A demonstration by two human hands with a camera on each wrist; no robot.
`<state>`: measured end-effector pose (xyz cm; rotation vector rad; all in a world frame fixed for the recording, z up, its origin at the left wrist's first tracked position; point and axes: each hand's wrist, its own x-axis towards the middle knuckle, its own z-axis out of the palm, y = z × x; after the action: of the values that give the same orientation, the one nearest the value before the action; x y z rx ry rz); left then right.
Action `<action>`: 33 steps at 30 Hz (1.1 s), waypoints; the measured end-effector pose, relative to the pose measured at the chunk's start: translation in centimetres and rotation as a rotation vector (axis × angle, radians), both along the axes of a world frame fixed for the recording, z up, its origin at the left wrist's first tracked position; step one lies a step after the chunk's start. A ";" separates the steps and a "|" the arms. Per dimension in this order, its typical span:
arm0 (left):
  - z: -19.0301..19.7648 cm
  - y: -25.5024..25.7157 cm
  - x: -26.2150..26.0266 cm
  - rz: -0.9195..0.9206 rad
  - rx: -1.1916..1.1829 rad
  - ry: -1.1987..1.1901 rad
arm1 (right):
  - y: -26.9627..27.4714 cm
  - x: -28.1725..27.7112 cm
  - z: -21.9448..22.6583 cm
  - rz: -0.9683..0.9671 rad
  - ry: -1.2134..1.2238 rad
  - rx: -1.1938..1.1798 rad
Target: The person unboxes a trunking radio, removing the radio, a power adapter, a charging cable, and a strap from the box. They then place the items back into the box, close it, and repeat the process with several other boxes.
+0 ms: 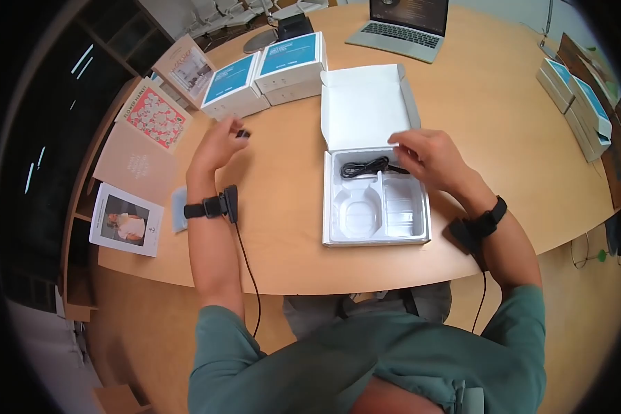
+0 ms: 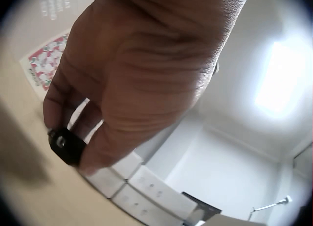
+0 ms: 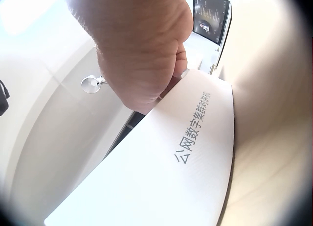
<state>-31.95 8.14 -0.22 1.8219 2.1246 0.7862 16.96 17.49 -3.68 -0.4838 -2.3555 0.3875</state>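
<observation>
My left hand [image 1: 217, 146] is raised over the left of the table. Its thumb and fingers pinch a small black piece [image 2: 67, 146] with a shiny round spot on it. An open white box [image 1: 377, 234] stands in front of me, lid raised at the back. In its moulded white tray, a coiled black cable [image 1: 363, 168] lies in the back compartment; the two front compartments are bare. My right hand [image 1: 431, 160] is over the box's back right corner with fingers bent. The box wall hides its fingertips in the right wrist view, and I cannot tell whether they hold anything.
White-and-blue boxes [image 1: 290, 58] stand at the back left, with more boxes [image 1: 578, 103] at the far right. Several books [image 1: 155, 114] line the left edge. A laptop [image 1: 400, 31] is open at the back. A light-blue flat item [image 1: 179, 209] lies beside my left forearm.
</observation>
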 end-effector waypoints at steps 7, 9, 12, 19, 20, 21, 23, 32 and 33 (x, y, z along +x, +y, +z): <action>3.8 -4.7 23.5 -0.765 -0.125 0.164 | 0.2 0.0 0.1 -0.050 0.193 -0.007; 1.7 -5.3 25.5 -0.754 -0.111 0.396 | 0.4 0.1 -0.2 -0.022 0.206 0.008; 0.3 -5.0 25.9 -0.771 -0.158 0.385 | 0.2 0.4 0.4 -0.048 0.138 0.017; 5.3 -5.4 20.8 -0.563 0.002 0.192 | 0.0 -0.1 0.4 -0.023 0.173 -0.008; 5.5 -5.1 18.4 -0.478 -0.049 0.088 | -0.1 0.1 0.5 -0.040 0.165 -0.015; 5.8 -4.9 15.5 -0.396 -0.099 -0.017 | 0.0 0.1 0.5 -0.030 0.168 0.006; 5.1 -5.7 7.7 -0.190 -0.152 0.105 | -0.1 0.2 0.7 -0.035 0.167 0.006; -2.4 -17.6 -12.7 0.367 -0.342 0.142 | 0.2 0.3 -0.1 -0.024 0.228 -0.010; -2.6 -17.9 -12.1 0.393 -0.297 0.032 | 0.1 0.2 -0.1 -0.025 0.215 -0.023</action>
<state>-44.02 -9.78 -2.80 1.2979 2.5005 0.4813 17.19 17.60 -3.78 -0.4582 -2.1375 0.4335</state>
